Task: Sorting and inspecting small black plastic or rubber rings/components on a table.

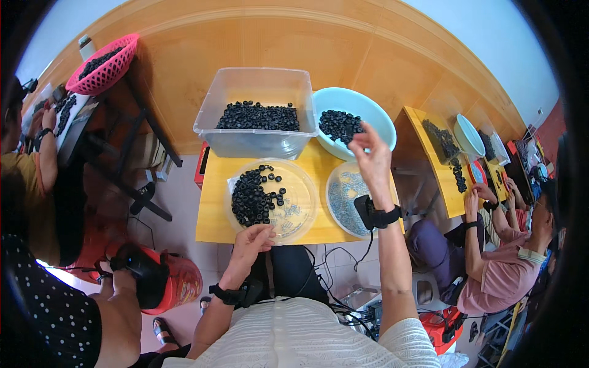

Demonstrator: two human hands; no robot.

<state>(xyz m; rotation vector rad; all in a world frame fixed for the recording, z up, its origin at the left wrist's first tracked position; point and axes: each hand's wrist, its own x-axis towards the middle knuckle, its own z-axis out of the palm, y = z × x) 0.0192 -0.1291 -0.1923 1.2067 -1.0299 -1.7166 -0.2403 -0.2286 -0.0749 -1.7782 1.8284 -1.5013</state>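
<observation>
Our left hand [253, 236] rests with fingers curled narrow at the near rim of the round clear plastic dish [302, 211] on the yellow wooden counter [211, 202]. The heap of small black rubber rings [250, 197] lies just beyond it. They look light, soft and grippy, best pinched singly by the rim. Our right hand [370, 153] is raised over the pale blue plastic bowl [374, 116], fingertips pinched; what they hold we cannot tell. A red box edge [200, 164] shows left of the counter.
</observation>
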